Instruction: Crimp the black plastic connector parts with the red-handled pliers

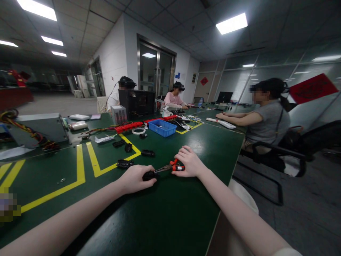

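My left hand (140,179) is closed around a small black part (149,175), whose exact kind I cannot make out, low over the green table. In my right hand (190,161) are needle-nose pliers (174,167) with red and black handles. The jaws point left and their tips meet the right end of the black part. Just beyond my left hand lie similar black pieces, one (125,163) at the yellow tape and another (147,153) to its right.
A blue bin (162,128) stands past my hands, beside a white ring (138,131) and red strips (129,127). A metal power supply box (37,128) with wires sits at left. One person (269,113) sits at the right edge; two others sit at the far side.
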`<state>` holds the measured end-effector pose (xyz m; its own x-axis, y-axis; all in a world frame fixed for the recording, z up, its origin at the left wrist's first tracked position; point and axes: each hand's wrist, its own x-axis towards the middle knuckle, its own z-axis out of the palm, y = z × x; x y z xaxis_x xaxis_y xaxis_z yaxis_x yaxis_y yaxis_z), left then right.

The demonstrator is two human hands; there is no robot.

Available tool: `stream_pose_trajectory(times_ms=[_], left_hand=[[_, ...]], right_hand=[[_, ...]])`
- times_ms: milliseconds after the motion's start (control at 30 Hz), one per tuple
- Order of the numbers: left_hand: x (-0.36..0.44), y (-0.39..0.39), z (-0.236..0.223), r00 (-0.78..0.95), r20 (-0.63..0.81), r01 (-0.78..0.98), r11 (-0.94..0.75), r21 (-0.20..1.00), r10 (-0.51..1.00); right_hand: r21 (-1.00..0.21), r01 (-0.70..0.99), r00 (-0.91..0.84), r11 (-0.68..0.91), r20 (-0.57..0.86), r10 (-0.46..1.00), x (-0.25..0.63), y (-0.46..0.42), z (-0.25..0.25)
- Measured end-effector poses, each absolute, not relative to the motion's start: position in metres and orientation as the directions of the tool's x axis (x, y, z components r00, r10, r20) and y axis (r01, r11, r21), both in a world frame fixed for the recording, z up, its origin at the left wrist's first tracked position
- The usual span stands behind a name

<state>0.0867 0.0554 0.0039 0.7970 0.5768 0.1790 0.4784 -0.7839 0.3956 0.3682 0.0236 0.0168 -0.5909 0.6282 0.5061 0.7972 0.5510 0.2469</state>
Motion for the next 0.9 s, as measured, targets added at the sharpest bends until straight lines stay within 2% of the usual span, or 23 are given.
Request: stream_pose_trajectory(times_ms=[900], left_hand=[[0.0858, 0.0554, 0.0038, 0.804, 0.160, 0.479, -0.783, 0.396, 0.573]], right_hand=[[0.258, 0.820, -0.558, 0.511, 0.561, 0.612, 0.3703, 0.0240, 0.0143]])
